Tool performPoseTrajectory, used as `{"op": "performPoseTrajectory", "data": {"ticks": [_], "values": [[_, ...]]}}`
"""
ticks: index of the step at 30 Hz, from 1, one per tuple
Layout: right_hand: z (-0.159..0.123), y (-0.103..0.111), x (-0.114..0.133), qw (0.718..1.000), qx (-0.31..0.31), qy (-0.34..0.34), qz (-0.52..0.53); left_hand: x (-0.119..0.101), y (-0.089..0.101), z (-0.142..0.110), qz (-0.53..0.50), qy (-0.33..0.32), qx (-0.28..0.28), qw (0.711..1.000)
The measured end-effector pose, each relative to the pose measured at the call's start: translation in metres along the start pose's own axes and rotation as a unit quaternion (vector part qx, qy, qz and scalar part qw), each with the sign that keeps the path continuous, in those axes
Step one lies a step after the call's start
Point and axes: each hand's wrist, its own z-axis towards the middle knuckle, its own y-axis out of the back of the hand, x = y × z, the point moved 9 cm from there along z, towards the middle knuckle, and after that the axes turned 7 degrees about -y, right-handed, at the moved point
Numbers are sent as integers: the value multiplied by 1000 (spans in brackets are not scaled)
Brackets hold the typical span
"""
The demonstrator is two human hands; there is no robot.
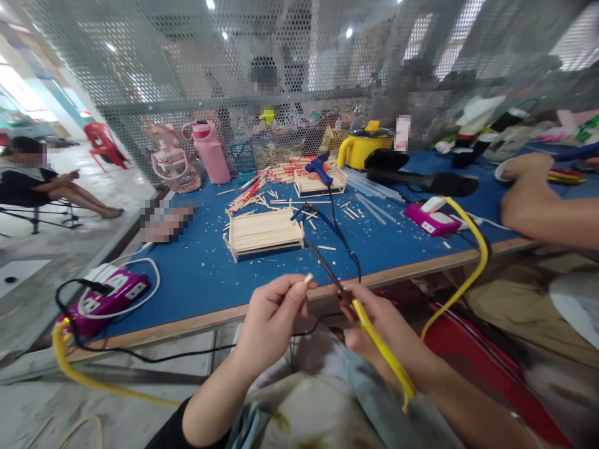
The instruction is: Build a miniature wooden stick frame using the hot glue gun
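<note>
Between the thumb and fingers of my left hand (276, 312) is a short pale wooden stick (308, 279), its tip poking out. My right hand (381, 324) grips a tool with a yellow handle (384, 352) and a long, narrow dark blade (325, 265); its exact kind is unclear. The blade points up and left, just right of the stick and apart from it. Beyond my hands, a small wooden stick frame with a slatted top (266, 232) stands on the blue table (206, 274). Blue-handled pliers (322, 218) lie at its right.
A blue glue gun (319, 168) rests on a second stick frame (304, 185) amid loose sticks and clear glue sticks (374, 187). Purple power strips (112, 302) sit at both sides. Pink bottles (211, 153) and a yellow pot (367, 149) stand behind. A co-worker's arm (543, 199) reaches in right.
</note>
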Motion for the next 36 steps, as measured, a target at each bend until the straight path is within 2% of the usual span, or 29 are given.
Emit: {"op": "performPoseTrajectory", "data": {"ticks": [2, 4, 6, 7, 8, 10, 14, 16, 18, 20, 22, 23, 25, 28, 30, 33, 36], "values": [[2, 34, -18, 993, -80, -60, -60, 10, 5, -1, -71, 43, -28, 996], [3, 77, -41, 967, -152, -127, -162, 16, 9, -3, -143, 74, -45, 986], [8, 114, -64, 919, -174, -178, -305, 20, 11, -4, -200, 90, -54, 974], [13, 126, -72, 903, -172, -175, -354, 21, 13, -4, -219, 94, -59, 969], [18, 137, -77, 891, -179, -167, -383, 23, 14, -4, -228, 95, -62, 967], [35, 145, -86, 877, -168, -164, -420, 22, 18, -2, -215, 81, -66, 971], [78, 134, -94, 856, -109, -194, -466, 17, 29, 4, -142, 16, -87, 986], [96, 131, -89, 847, -102, -198, -483, 21, 33, 5, -158, 10, -104, 982], [109, 133, -70, 836, -126, -177, -503, 26, 36, 4, -188, 20, -122, 974], [119, 128, -32, 850, -158, -84, -496, 27, 41, 5, -200, 26, -138, 970], [127, 113, 14, 890, -160, 54, -423, 16, 51, 13, -191, 11, -152, 970], [134, 106, 27, 911, -142, 75, -379, 6, 59, 20, -184, -7, -158, 970], [156, 85, 39, 922, -95, 76, -369, -20, 82, 40, -170, -63, -192, 965], [191, 38, 34, 920, 26, 113, -373, -54, 115, 83, -173, -125, -222, 952], [208, 19, 21, 919, 69, 130, -365, -62, 131, 113, -197, -141, -219, 945], [222, 14, 2, 921, 94, 130, -356, -48, 144, 146, -214, -112, -196, 950], [221, 24, -9, 919, 129, 122, -353, -23, 151, 158, -219, -74, -187, 955]]}}
